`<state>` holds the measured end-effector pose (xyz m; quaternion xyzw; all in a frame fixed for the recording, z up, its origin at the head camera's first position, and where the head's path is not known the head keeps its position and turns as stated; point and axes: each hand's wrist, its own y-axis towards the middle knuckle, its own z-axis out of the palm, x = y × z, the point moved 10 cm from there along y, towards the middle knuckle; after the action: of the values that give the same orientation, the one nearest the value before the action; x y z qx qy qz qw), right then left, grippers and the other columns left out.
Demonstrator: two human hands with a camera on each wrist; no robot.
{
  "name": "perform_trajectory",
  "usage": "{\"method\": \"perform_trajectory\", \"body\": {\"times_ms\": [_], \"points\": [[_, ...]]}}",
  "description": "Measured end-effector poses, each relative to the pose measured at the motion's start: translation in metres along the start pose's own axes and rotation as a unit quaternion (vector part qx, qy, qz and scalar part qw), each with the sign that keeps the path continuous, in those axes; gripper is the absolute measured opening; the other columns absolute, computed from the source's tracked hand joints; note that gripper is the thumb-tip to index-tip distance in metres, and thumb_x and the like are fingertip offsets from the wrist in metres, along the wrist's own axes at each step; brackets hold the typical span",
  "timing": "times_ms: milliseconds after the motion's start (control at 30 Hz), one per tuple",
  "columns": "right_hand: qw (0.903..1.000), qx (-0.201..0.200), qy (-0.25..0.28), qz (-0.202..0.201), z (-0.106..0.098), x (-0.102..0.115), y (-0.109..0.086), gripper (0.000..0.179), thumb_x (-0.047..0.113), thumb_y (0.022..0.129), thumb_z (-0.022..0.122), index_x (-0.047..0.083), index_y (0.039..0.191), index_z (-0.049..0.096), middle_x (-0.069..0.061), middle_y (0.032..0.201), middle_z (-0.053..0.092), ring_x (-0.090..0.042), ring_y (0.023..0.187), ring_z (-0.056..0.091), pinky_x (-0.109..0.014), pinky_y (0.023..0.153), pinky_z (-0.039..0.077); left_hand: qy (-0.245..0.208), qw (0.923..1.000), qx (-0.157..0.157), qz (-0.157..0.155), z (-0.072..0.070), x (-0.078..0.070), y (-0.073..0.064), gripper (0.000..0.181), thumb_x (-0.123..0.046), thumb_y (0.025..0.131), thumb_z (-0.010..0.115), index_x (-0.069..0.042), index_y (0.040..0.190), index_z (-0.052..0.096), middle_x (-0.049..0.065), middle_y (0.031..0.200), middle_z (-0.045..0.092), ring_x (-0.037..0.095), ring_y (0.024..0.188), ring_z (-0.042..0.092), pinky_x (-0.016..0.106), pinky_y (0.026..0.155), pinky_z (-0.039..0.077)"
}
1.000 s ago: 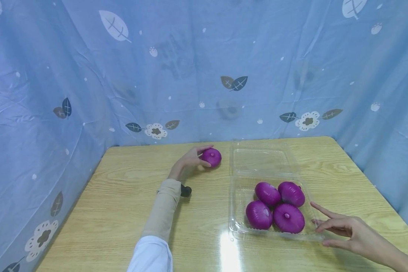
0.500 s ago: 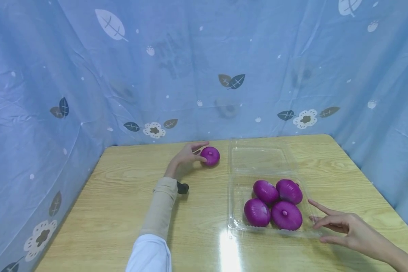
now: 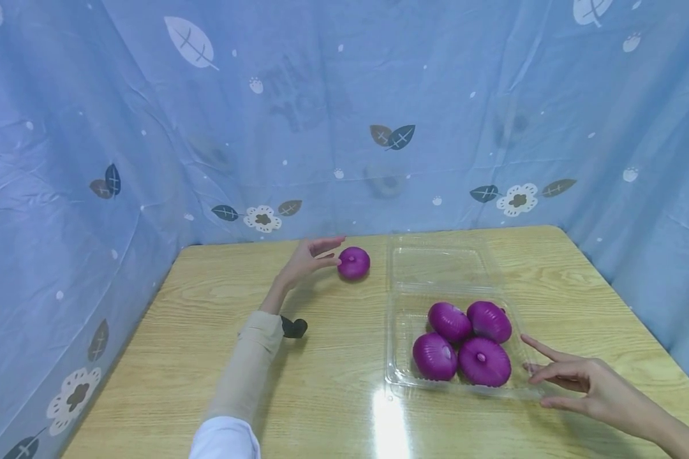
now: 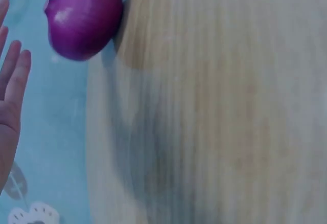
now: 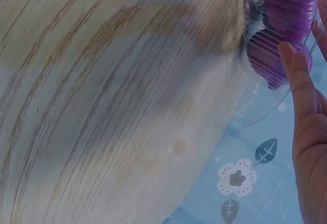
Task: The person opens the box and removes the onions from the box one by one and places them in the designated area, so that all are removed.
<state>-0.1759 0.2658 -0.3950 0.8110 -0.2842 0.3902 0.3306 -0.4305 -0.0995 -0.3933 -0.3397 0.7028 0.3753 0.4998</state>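
A purple onion [image 3: 354, 263] stands on the table toward the back, left of a clear plastic clamshell box. My left hand [image 3: 310, 260] is just left of this onion, fingers extended and spread. In the left wrist view the onion [image 4: 86, 19] shows a gap from the fingers [image 4: 19, 75]. Several more purple onions [image 3: 485, 361] sit together in the base of the clamshell box [image 3: 403, 357], its lid [image 3: 436, 264] laid back flat behind it. At the box's right side is my right hand [image 3: 588, 389], fingertips along the rim and thumb near the front corner.
A wood-grain table [image 3: 195, 376] lies beneath everything. Blue patterned cloth [image 3: 321, 127] hangs along its back and sides. A black piece [image 3: 294, 327] sticks out from my left wrist over the table.
My left hand has let go of the onion and drawn back to the left, the forearm moving with it. The onion stays on the table. My right hand remains at the box.
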Motion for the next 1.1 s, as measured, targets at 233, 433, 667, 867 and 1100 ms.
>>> {"method": "perform_trajectory", "body": {"times_ms": [233, 433, 667, 867, 1100], "points": [[0.9999, -0.001, 0.003, -0.010, 0.000, 0.000, -0.002, 0.036, -0.016, 0.074, 0.070, -0.002, 0.107, 0.066, 0.003, 0.154, 0.031, -0.006, 0.118, 0.054, -0.019, 0.086, 0.052, 0.012, 0.9999, 0.002, -0.006, 0.022, -0.008, -0.018, 0.041, -0.002, 0.084, 0.071, 0.005, 0.123, 0.060, 0.016, 0.128, 0.060, 0.028, 0.124, 0.053, 0.033, 0.099, 0.048], [0.9999, -0.002, 0.010, -0.009, 0.000, 0.000, -0.002, 0.037, -0.018, 0.075, 0.069, -0.002, 0.108, 0.066, 0.004, 0.155, 0.031, -0.007, 0.118, 0.055, -0.019, 0.086, 0.052, 0.020, 0.9996, 0.014, -0.017, 0.043, -0.017, -0.033, 0.039, -0.001, 0.085, 0.070, 0.004, 0.123, 0.061, 0.019, 0.125, 0.060, 0.032, 0.122, 0.053, 0.045, 0.104, 0.042], [0.9997, -0.009, 0.009, -0.021, 0.000, 0.000, -0.002, 0.038, -0.019, 0.073, 0.070, -0.003, 0.107, 0.066, 0.001, 0.154, 0.031, -0.007, 0.119, 0.054, -0.020, 0.087, 0.051, 0.003, 0.9975, 0.067, -0.023, 0.073, -0.020, -0.046, 0.040, -0.001, 0.084, 0.071, 0.003, 0.123, 0.062, 0.020, 0.127, 0.059, 0.039, 0.120, 0.053, 0.032, 0.095, 0.051], [0.9999, -0.010, 0.002, -0.006, 0.000, -0.001, -0.002, 0.037, -0.018, 0.074, 0.070, -0.002, 0.108, 0.066, 0.003, 0.154, 0.032, -0.006, 0.118, 0.055, -0.019, 0.086, 0.052, 0.003, 0.9934, 0.114, -0.012, 0.101, -0.031, -0.057, 0.037, 0.001, 0.085, 0.069, 0.002, 0.121, 0.063, 0.012, 0.128, 0.061, 0.036, 0.120, 0.054, 0.037, 0.099, 0.048], [1.0000, -0.002, 0.007, -0.002, 0.001, -0.002, -0.002, 0.036, -0.017, 0.075, 0.069, -0.002, 0.108, 0.066, 0.005, 0.154, 0.031, -0.006, 0.118, 0.055, -0.019, 0.086, 0.052, -0.032, 0.9850, 0.170, 0.004, 0.130, -0.042, -0.069, 0.038, 0.009, 0.083, 0.066, 0.006, 0.121, 0.061, 0.014, 0.130, 0.058, 0.019, 0.121, 0.056, 0.045, 0.101, 0.045]]}}
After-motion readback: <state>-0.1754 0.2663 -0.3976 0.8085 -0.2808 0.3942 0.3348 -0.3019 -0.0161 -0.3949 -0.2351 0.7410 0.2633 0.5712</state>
